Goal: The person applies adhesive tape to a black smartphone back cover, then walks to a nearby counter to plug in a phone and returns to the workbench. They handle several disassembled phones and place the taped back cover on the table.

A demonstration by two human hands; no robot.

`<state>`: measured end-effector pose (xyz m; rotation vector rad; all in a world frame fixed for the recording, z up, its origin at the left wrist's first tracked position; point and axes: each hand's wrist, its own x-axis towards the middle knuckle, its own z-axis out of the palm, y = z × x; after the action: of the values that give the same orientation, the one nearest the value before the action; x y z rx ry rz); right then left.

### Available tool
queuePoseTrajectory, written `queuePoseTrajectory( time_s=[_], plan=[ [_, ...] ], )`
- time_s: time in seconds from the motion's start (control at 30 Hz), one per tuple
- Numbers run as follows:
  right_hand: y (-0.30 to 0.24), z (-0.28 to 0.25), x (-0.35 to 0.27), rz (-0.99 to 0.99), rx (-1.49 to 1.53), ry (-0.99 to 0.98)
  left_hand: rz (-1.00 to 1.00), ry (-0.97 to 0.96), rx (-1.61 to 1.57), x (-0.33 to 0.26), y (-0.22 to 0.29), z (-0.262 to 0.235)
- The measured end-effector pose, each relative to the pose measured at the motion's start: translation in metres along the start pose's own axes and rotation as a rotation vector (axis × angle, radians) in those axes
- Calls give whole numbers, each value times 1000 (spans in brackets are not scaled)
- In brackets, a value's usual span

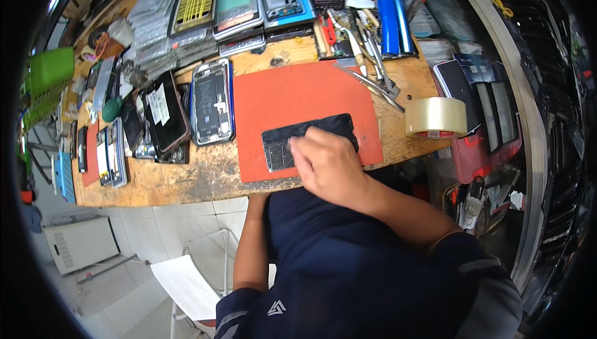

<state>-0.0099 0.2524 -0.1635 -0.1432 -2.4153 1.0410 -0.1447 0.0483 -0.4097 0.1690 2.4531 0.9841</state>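
Observation:
A black phone screen panel (277, 157) lies on the orange-red mat (298, 87), its surface marked with fine lines and smudges. Curled over its middle is my right hand (326, 162), fingers bent together with the fingertips down at the panel. Anything pinched in them is too small or too hidden to name. My left forearm reaches up to the bench's front edge, and the hand itself is hidden beneath it. Left of the mat rests an opened phone (212, 103) with its battery and inner parts showing.
Tweezers (373, 84) and a roll of clear tape (435, 117) lie right of the mat. Stacked phone parts (165, 118) sit on the left. Plastic-sleeved parts (149, 34) and a crowded tool holder (354, 34) line the back. Phones (491, 103) fill the shelf at right.

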Motion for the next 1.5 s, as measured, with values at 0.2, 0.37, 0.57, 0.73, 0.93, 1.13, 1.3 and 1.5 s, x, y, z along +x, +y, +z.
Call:
queuePoseTrajectory(
  time_s=[0.2, 0.37, 0.57, 0.73, 0.93, 1.13, 1.3, 1.5],
  plan=[
    [3, -14, -11, 87, 48, -23, 7, -7, 21, 4, 6, -2],
    [10, -23, -5, 83, 15, -97, 3, -3, 29, 3, 6, -3],
    [9, -35, -6, 107, -71, -97, 7, -12, 35, 1, 6, -4],
    [12, -36, -11, 199, -13, 116, 14, -19, 44, 2, 5, -5],
    [13, -45, -22, 142, 0, -15, 29, -29, 59, 4, 6, -4],
    [4, -54, -38, 114, -110, -115, 36, -33, 67, 5, 3, -2],
    [16, -74, -48, 238, -67, 167, 35, -32, 73, 8, -2, -1],
    [26, -67, -41, 264, -139, 270, 32, -29, 76, 9, -4, 1]
  ],
)
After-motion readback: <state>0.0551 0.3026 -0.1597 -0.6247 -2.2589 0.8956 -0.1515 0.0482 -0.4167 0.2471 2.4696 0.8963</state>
